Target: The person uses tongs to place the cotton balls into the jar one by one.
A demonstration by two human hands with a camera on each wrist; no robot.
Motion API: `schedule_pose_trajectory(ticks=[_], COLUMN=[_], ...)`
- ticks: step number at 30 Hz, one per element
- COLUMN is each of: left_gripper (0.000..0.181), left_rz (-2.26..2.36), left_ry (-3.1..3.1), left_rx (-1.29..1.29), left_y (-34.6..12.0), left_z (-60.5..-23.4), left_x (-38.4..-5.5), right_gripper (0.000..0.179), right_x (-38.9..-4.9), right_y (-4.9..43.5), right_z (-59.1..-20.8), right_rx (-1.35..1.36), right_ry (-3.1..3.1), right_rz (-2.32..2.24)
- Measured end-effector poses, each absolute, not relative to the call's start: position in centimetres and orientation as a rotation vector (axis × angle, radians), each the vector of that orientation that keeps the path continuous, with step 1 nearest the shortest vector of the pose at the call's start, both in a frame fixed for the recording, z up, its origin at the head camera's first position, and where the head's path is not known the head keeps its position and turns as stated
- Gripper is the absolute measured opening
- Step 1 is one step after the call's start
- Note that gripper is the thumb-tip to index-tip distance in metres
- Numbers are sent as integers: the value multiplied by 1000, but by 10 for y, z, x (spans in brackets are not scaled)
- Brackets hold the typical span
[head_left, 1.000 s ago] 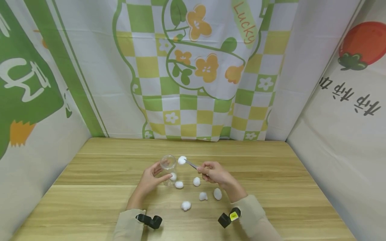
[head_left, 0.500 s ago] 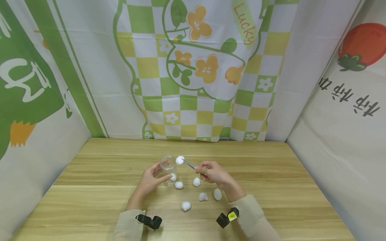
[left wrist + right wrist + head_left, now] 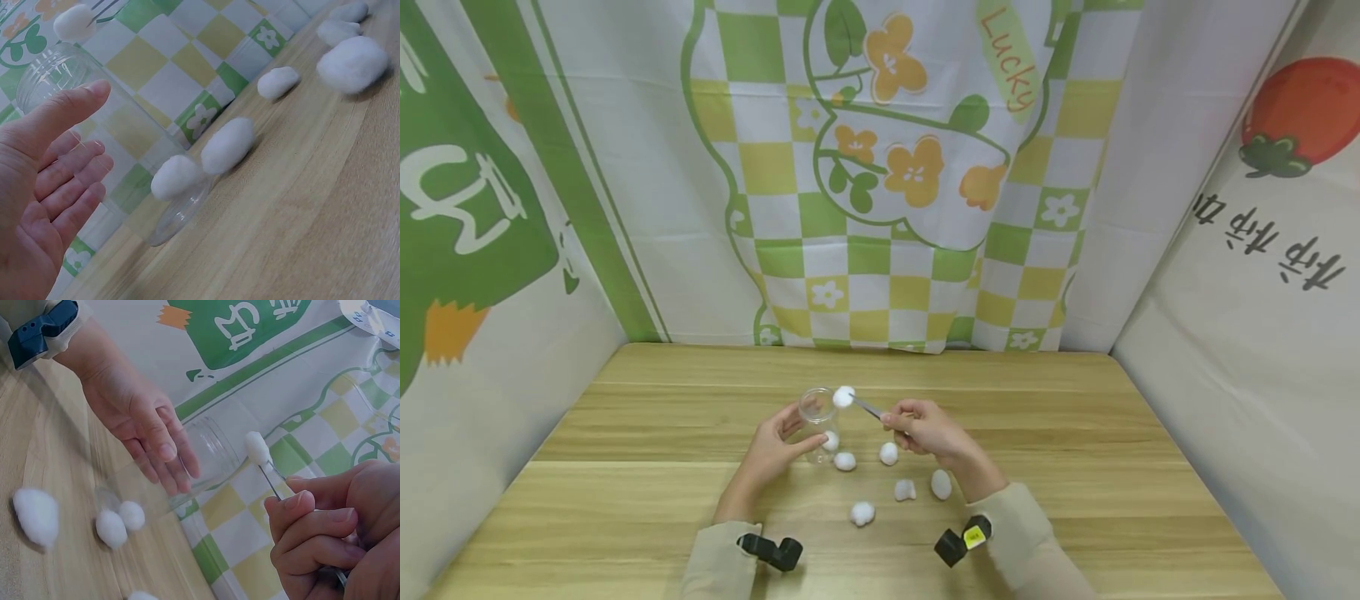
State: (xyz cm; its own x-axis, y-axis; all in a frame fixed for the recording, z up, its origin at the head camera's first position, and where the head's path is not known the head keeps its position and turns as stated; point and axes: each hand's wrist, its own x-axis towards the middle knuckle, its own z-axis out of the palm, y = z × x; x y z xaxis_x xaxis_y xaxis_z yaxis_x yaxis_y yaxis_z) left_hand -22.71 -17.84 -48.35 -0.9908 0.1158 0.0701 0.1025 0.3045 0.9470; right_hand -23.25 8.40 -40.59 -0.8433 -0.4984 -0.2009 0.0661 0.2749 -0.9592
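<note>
Left hand, palm inward, grasps the jar between thumb and fingers. Right hand, fingers curled, pinches tweezers gripping a cotton ball between both hands, near the jar's mouth.

Your tweezers look like smooth metal with a slight shine. The cotton balls show you a matt, soft, fibrous surface, fuzzy at the edges. Your jar is clear, smooth and glossy; glass or plastic, you cannot tell. The tabletop has a wood grain with low sheen. Your curtain is lightly creased matt cloth, your sleeves matt fabric.
</note>
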Motion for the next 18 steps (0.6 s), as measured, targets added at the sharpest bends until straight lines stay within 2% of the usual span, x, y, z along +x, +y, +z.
schedule_pose_trajectory(ticks=[18], left_gripper=[72], left_rz=[1815], left_ry=[2520], left_rx=[139], left_y=[-178], left_z=[-480], left_x=[-225], right_gripper=[19], right_x=[-235], right_y=[65], right_z=[-411], right_rx=[-371], right_ry=[2068], right_rz=[-1622])
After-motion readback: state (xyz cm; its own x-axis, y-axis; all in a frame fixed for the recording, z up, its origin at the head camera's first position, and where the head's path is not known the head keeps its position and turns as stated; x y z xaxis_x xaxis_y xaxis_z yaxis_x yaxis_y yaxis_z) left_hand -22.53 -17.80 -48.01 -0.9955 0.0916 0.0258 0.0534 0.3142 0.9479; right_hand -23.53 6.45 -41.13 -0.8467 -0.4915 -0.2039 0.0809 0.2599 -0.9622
